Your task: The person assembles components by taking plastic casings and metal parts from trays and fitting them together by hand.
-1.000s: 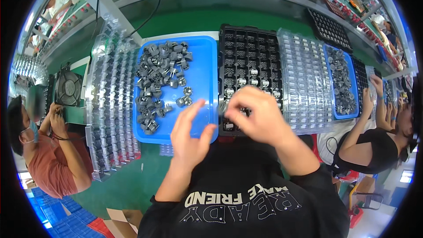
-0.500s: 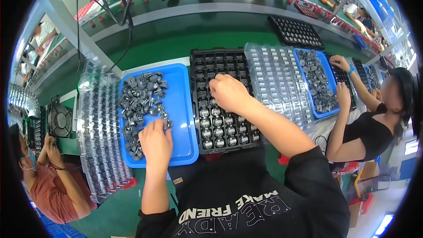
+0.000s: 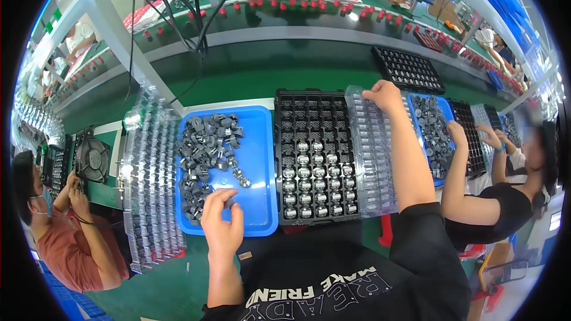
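My left hand [image 3: 221, 223] hovers over the near edge of a blue tray [image 3: 257, 160], fingers curled around what looks like a small dark grey part [image 3: 229, 203]. Dark grey plastic parts with metal prongs [image 3: 205, 148] are heaped in the tray's left side, and a short row of small silver pieces [image 3: 240, 177] lies beside them. To the right stands a black compartment tray [image 3: 309, 122], its nearer cells filled with shiny round metal parts [image 3: 306, 184]. My right hand [image 3: 385, 96] is at the far end of a clear plastic tray [image 3: 372, 160] of silver cylinders, its fingers closed; their contents are hidden.
Another clear ridged tray [image 3: 151, 184] stands left of the blue one. A fan [image 3: 94, 157] sits near a co-worker [image 3: 77, 232] at left. Another co-worker [image 3: 493, 202] works at right beside a second blue tray [image 3: 440, 169]. Black cables [image 3: 196, 41] hang ahead; a black tray [image 3: 409, 68] lies farther off.
My right hand has left the black tray and moved right to the far end of the clear tray. My left hand has drawn back toward the blue tray's near edge. The view has shifted.
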The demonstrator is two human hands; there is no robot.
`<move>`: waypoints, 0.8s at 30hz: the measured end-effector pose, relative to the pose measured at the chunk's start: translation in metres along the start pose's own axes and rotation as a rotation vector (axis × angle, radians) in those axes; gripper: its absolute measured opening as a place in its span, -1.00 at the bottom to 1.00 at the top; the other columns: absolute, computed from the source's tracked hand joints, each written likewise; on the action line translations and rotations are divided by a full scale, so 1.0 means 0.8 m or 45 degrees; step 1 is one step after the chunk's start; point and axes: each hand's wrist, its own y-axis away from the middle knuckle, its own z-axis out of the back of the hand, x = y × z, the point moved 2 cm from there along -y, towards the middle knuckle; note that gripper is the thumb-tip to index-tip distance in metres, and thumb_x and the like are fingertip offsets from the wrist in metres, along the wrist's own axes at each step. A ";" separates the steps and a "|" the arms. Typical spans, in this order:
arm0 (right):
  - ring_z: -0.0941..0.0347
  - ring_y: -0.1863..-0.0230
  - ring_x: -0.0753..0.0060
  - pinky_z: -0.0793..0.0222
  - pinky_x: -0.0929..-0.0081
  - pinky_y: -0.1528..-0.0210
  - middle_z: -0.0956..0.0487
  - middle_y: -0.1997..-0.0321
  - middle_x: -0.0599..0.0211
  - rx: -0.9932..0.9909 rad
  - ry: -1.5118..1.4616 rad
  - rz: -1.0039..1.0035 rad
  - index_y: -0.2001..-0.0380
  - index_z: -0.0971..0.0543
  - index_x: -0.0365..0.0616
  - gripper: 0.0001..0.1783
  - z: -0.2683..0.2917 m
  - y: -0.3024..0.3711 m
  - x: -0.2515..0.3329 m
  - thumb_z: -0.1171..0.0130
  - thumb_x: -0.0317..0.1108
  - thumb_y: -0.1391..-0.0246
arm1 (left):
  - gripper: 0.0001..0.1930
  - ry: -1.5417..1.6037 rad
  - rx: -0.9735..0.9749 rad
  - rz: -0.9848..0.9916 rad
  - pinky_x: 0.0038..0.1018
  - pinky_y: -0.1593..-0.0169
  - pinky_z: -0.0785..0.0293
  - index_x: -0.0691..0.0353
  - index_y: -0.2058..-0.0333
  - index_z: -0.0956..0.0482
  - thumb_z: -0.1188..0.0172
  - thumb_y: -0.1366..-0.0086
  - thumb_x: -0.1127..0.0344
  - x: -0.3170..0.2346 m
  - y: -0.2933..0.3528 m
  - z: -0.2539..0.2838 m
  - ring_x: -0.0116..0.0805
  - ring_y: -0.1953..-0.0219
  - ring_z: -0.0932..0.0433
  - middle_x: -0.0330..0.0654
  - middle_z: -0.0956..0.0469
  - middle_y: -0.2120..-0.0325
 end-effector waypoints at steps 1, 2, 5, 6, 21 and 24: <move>-0.70 0.20 0.08 -0.57 0.22 0.04 -0.74 0.31 0.06 0.005 -0.019 -0.033 0.38 -0.67 -0.20 -0.53 0.001 -0.002 -0.002 -0.62 -0.05 0.17 | -0.70 0.030 -0.002 -0.002 -0.36 0.10 -0.54 0.31 0.12 -0.67 -0.21 -0.15 0.62 -0.001 0.002 -0.001 -0.15 0.16 -0.63 -0.01 -0.65 0.14; -0.70 0.24 0.12 -0.58 0.24 0.06 -0.73 0.36 0.10 -0.023 -0.007 -0.021 0.42 -0.67 -0.18 -0.54 0.002 -0.003 -0.002 -0.62 -0.04 0.18 | -0.70 0.048 -0.003 0.002 -0.36 0.11 -0.54 0.31 0.12 -0.67 -0.21 -0.15 0.63 -0.001 0.003 -0.001 -0.17 0.17 -0.62 -0.02 -0.65 0.14; -0.70 0.24 0.13 -0.57 0.26 0.06 -0.74 0.35 0.11 -0.019 0.037 0.036 0.42 -0.67 -0.18 -0.53 0.003 -0.001 0.005 -0.62 -0.02 0.18 | -0.70 0.059 0.019 0.044 -0.37 0.11 -0.53 0.32 0.12 -0.67 -0.21 -0.15 0.64 -0.003 0.003 -0.004 -0.19 0.18 -0.62 -0.03 -0.66 0.14; -0.70 0.26 0.16 -0.58 0.27 0.10 -0.74 0.36 0.13 -0.020 0.062 0.017 0.42 -0.67 -0.17 -0.54 0.003 0.001 0.007 -0.62 -0.03 0.17 | -0.69 0.067 0.024 0.031 -0.38 0.12 -0.54 0.33 0.11 -0.68 -0.21 -0.15 0.64 -0.004 0.003 -0.006 -0.20 0.18 -0.62 -0.02 -0.66 0.13; -0.59 0.52 0.43 -0.56 0.44 0.38 -0.69 0.47 0.33 0.089 -0.177 0.050 0.34 -0.71 -0.15 -0.73 0.017 0.020 0.002 -0.52 -0.23 0.06 | -0.46 0.924 0.094 0.093 -0.40 0.08 -0.56 0.35 -0.11 -0.58 -0.15 -0.10 0.71 -0.050 -0.003 0.017 -0.25 0.19 -0.60 0.02 -0.62 0.15; -0.62 0.41 0.47 -0.56 0.43 0.32 -0.73 0.35 0.28 0.170 -0.156 0.115 0.22 -0.76 -0.12 -0.77 0.026 0.027 -0.005 -0.45 -0.33 -0.02 | -0.47 0.788 -0.038 -0.576 -0.37 0.23 -0.57 0.30 -0.05 -0.57 -0.17 -0.02 0.66 -0.102 0.003 0.073 -0.19 0.32 -0.61 -0.01 -0.66 0.24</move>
